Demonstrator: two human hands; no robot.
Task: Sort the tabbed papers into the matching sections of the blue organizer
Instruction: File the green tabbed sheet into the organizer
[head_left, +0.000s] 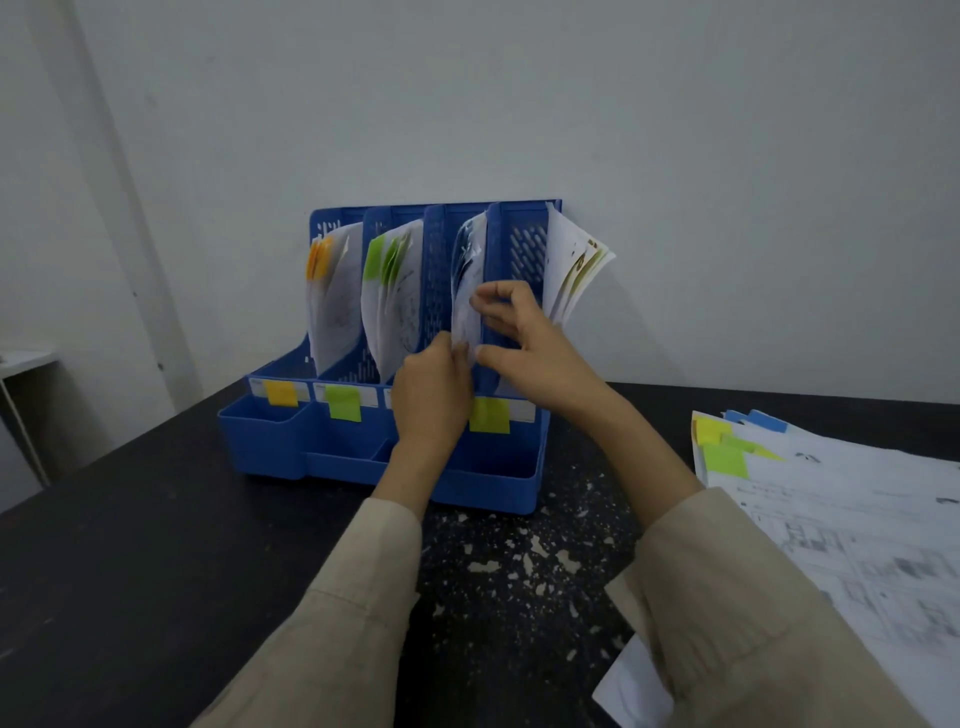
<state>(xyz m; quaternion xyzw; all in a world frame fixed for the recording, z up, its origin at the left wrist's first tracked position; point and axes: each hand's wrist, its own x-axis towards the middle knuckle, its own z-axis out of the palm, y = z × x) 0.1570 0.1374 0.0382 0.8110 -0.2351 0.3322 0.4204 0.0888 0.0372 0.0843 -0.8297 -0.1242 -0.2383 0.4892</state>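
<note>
A: How far along is the sorting?
B: All four sections of the blue organizer (384, 462) hold papers; both the left hand (434, 389) and right hand (524, 338) pinch a sheet (464, 291) in its third section.
A: What's left?
B: A tabbed stack (831, 499) right of the organizer

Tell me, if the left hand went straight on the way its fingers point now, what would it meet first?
The left hand points up and away, into the blue organizer. Its fingertips are already at the papers in the third section, so it would likely push into those first; depth is hard to judge.
</note>
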